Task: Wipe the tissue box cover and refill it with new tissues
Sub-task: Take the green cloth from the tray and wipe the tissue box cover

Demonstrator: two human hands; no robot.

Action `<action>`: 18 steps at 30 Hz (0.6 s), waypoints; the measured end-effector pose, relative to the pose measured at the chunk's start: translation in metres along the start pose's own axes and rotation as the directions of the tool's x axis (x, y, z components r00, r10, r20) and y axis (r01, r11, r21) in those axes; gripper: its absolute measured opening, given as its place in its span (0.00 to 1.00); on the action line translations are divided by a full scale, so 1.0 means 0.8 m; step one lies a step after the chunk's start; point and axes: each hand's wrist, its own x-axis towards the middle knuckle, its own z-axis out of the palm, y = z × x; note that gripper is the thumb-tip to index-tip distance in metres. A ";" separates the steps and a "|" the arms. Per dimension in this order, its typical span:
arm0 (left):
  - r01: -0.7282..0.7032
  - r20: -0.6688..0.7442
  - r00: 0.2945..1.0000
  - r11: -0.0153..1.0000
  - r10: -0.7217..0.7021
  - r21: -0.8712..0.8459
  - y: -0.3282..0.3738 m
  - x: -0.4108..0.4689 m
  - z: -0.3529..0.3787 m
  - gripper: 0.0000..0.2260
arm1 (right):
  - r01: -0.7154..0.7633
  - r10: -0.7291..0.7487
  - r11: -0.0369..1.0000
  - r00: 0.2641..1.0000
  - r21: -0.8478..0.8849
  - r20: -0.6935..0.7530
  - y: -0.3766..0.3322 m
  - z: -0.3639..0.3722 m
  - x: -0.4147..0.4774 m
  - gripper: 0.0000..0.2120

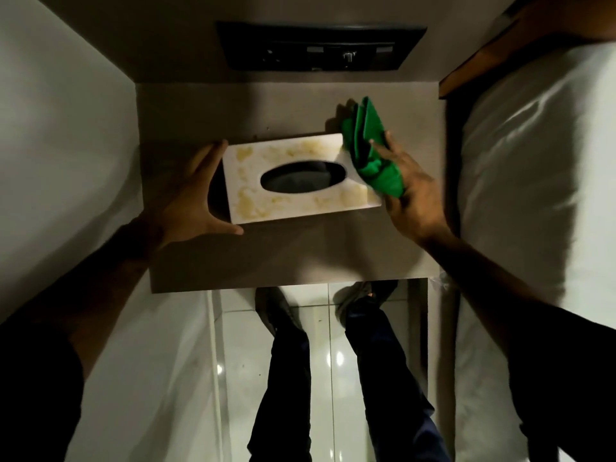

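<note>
A white tissue box cover [293,151] with yellowish blotches and a dark oval slot lies flat on a small beige bedside table [300,251]. My left hand [190,198] clasps its left end, fingers at the far corner and thumb at the near corner. My right hand [410,191] presses a crumpled green cloth [370,151] against the cover's right end. No tissue shows in the slot, which looks dark inside.
A black switch panel [320,48] is set in the wall behind the table. A bed with white bedding [533,195] and a wooden headboard stands right of it, a white wall [60,145] left. My legs and shoes stand on glossy floor tiles [326,361] below.
</note>
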 end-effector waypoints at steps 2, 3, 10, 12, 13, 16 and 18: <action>0.009 -0.003 1.000 0.999 -0.010 -0.033 -0.004 0.004 0.001 0.65 | 0.036 -0.028 0.996 0.996 -0.088 0.085 0.006 0.003 -0.002 0.26; 0.015 0.010 1.000 0.998 -0.014 -0.068 -0.004 0.007 0.002 0.66 | 0.029 -0.016 0.994 0.992 -0.109 0.123 0.008 0.003 -0.003 0.27; -0.008 0.038 0.999 0.966 0.019 -0.257 -0.012 0.015 0.016 0.66 | -0.056 0.069 0.995 0.983 -0.082 0.169 -0.003 0.016 0.015 0.26; -0.024 0.010 1.000 0.966 0.028 -0.257 -0.014 0.014 0.020 0.65 | -0.103 0.104 0.995 0.985 -0.013 0.138 -0.005 0.021 0.017 0.30; -0.030 -0.002 1.000 0.967 0.030 -0.252 -0.015 0.014 0.020 0.65 | -0.122 0.119 0.992 0.985 0.016 0.126 -0.005 0.023 0.018 0.34; -0.079 -0.035 0.997 0.963 0.073 -0.258 -0.013 0.013 0.023 0.65 | -0.141 0.143 0.990 0.984 -0.031 0.102 -0.011 0.032 0.014 0.39; -0.077 -0.031 0.997 0.958 0.071 -0.278 -0.014 0.013 0.023 0.65 | -0.135 0.146 0.985 0.984 -0.108 0.100 -0.017 0.041 0.012 0.38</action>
